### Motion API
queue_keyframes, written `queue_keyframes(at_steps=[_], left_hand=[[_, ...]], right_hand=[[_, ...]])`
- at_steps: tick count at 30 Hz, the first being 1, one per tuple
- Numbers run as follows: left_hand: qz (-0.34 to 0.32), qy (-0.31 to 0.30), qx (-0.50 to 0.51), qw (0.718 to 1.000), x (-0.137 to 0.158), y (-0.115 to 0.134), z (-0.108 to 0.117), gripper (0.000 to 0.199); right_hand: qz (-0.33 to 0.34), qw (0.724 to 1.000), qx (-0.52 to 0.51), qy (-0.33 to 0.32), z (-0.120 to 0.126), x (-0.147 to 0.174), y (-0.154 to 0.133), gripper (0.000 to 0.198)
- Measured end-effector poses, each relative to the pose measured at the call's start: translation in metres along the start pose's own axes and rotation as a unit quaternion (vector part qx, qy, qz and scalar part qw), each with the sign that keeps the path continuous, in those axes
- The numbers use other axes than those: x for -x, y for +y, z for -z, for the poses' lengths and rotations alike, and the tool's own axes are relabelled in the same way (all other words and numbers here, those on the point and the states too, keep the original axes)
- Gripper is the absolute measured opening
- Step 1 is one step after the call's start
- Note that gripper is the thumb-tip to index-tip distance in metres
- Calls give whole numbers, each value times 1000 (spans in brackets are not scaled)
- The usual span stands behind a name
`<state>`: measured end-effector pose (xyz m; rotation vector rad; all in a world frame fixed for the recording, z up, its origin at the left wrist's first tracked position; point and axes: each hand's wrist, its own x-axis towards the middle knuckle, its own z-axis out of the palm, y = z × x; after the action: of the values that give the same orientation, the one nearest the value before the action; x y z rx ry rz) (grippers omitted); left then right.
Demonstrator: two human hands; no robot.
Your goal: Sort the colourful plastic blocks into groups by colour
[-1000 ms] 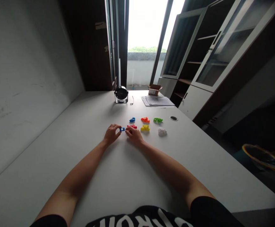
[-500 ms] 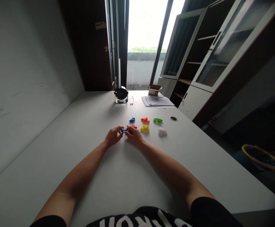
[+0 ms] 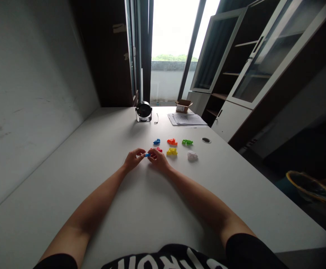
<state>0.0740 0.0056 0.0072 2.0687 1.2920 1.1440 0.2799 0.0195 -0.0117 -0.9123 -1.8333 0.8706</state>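
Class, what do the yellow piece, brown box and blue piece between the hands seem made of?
Yellow piece: probably smooth plastic, given its bright, even colour.
Brown box: likely matte cardboard, with dull sides and folded-out flaps.
Blue piece: perhaps plastic, judging by its solid colour; finish unclear at this size.

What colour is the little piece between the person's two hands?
The little piece is blue; the head view, the only one, shows it.
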Motion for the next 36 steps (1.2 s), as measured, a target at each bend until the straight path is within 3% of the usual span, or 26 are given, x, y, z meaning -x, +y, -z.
queue_keyframes(at_steps=[8,23,36], left_hand=[[-43,19,-29,998,2,4,-5,14],[5,0,34,999,0,-6,-7,25],[-62,47,-9,997,2,9,-5,15]], right_hand=[[-19,1000,6,15,-1,-2,10,29],[15,999,-44,-3,-1,-3,5,19],[11,996,64,63,0,1,0,18]])
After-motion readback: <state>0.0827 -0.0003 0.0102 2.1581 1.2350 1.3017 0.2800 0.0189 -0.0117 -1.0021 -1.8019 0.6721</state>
